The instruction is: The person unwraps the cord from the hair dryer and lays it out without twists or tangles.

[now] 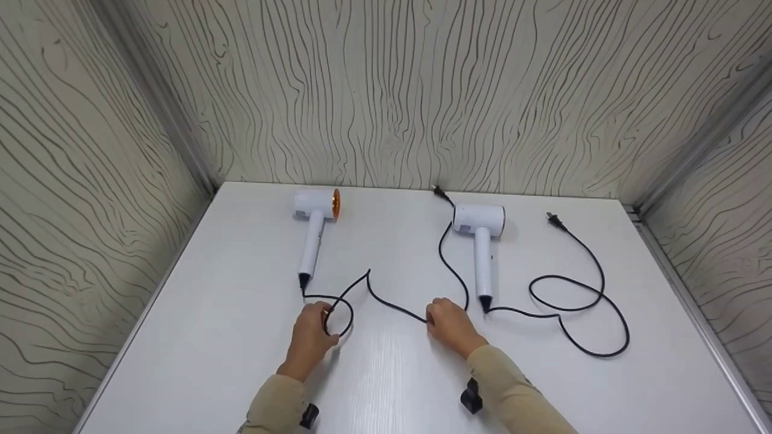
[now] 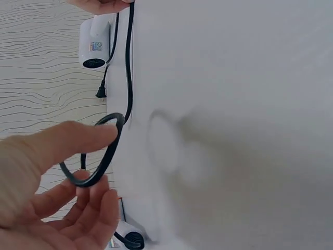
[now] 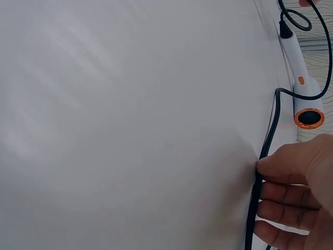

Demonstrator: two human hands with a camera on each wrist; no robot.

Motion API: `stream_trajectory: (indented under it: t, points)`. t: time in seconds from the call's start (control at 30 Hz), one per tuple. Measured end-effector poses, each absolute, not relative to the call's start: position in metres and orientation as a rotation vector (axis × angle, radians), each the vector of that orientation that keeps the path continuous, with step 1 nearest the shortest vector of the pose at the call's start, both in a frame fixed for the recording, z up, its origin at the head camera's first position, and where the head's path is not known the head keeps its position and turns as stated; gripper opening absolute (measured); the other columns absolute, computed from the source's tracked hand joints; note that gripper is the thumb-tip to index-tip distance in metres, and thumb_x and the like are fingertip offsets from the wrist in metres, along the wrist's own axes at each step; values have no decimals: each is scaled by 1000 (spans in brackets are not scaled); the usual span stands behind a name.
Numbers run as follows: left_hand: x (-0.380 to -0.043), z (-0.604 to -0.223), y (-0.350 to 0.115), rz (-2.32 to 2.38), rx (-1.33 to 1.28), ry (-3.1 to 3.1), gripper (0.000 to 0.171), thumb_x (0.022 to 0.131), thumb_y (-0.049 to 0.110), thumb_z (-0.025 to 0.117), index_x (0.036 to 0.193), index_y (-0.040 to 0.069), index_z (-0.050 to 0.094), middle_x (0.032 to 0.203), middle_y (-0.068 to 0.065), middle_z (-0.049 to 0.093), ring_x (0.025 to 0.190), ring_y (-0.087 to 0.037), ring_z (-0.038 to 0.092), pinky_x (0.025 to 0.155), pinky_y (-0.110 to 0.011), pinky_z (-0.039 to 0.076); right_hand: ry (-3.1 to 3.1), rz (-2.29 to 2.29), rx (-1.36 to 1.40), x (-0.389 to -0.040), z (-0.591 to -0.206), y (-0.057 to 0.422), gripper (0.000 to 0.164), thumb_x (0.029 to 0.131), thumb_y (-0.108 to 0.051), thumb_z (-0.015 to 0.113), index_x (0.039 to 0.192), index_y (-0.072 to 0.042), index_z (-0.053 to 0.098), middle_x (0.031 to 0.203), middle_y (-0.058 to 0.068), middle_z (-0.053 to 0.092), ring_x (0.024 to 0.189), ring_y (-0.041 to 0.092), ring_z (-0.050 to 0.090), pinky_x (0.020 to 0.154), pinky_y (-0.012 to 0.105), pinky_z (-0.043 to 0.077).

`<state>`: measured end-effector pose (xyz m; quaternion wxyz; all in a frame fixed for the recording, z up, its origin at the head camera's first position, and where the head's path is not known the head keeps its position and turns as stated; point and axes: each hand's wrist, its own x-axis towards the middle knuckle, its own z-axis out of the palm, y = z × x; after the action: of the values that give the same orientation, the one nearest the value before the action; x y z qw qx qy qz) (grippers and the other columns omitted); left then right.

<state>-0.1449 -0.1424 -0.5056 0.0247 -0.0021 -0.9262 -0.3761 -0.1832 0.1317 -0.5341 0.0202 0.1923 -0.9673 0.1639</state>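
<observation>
My left hand [image 1: 309,337] holds a small loop of black power cord [image 2: 110,151] between thumb and curled fingers, lifted above the white table. This cord comes from the handle end of the left hair dryer [image 1: 311,241], which is white with an orange rim and lies on its side. Past the loop it bends sharply and runs to my right hand [image 1: 453,325], whose thumb and fingers pinch it close to the tabletop. Beyond that hand the cord goes up behind the right hair dryer [image 1: 482,259] and ends in a two-pin plug [image 1: 441,193].
The right dryer's own cord [image 1: 627,328] lies in wide loops on the right, ending in a second plug [image 1: 555,221]. Wood-grain patterned panels [image 1: 386,90] enclose the table [image 1: 211,313] at the back and sides. Black wrist-worn pieces [image 1: 471,398] hang by the sleeves.
</observation>
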Motion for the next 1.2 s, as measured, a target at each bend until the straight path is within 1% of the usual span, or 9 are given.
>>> stream_trajectory:
  t: [0.17, 0.37, 0.47, 0.63, 0.8, 0.97, 1.2]
  points:
    - [-144, -499, -134, -1068, -135, -2741, 48, 67, -18, 72, 111, -4, 60, 99, -14, 59, 87, -22, 62, 74, -33, 58, -2986, 488, 586, -183, -535, 134, 9, 77, 1, 72, 71, -2, 65, 71, 5, 59, 67, 19, 56, 59, 29, 50]
    - [-142, -500, -122, -887, -392, -2676, 47, 74, -22, 64, 117, -2, 61, 109, -13, 58, 98, -21, 64, 83, -30, 58, -2951, 439, 536, -183, -534, 135, 11, 73, 3, 73, 68, -1, 64, 68, 7, 58, 65, 20, 57, 58, 31, 51]
    - [-139, -505, -117, -738, -561, -2647, 45, 77, -20, 63, 118, -3, 62, 109, -13, 58, 101, -20, 63, 85, -28, 58, -2932, 409, 496, -184, -534, 136, 13, 72, 4, 74, 66, -1, 63, 66, 8, 58, 63, 21, 56, 56, 32, 50]
    - [-135, -514, -108, -594, -740, -2597, 37, 81, -14, 65, 115, -1, 65, 104, -10, 62, 94, -16, 65, 81, -23, 58, -2922, 395, 436, -185, -536, 137, 11, 72, 4, 74, 68, -1, 64, 67, 8, 59, 64, 21, 57, 56, 32, 51]
    - [-137, -519, -99, -552, -836, -2622, 29, 80, -9, 68, 106, 3, 67, 100, -7, 66, 93, -16, 68, 81, -21, 58, -2909, 419, 413, -186, -538, 137, 9, 72, 4, 73, 70, -1, 65, 68, 8, 60, 65, 20, 58, 58, 32, 51]
    - [-142, -519, -93, -555, -935, -2726, 30, 80, -9, 68, 107, 3, 69, 102, -7, 68, 95, -18, 69, 82, -20, 58, -2859, 396, 425, -185, -541, 138, 12, 71, 3, 74, 68, -3, 64, 66, 7, 59, 63, 20, 58, 55, 30, 50]
    - [-146, -531, -89, -678, -982, -2728, 23, 87, -4, 63, 109, 3, 69, 106, -8, 71, 100, -19, 70, 86, -22, 58, -2883, 398, 415, -185, -541, 135, 11, 71, 2, 74, 69, -3, 65, 68, 7, 59, 64, 20, 57, 56, 31, 51]
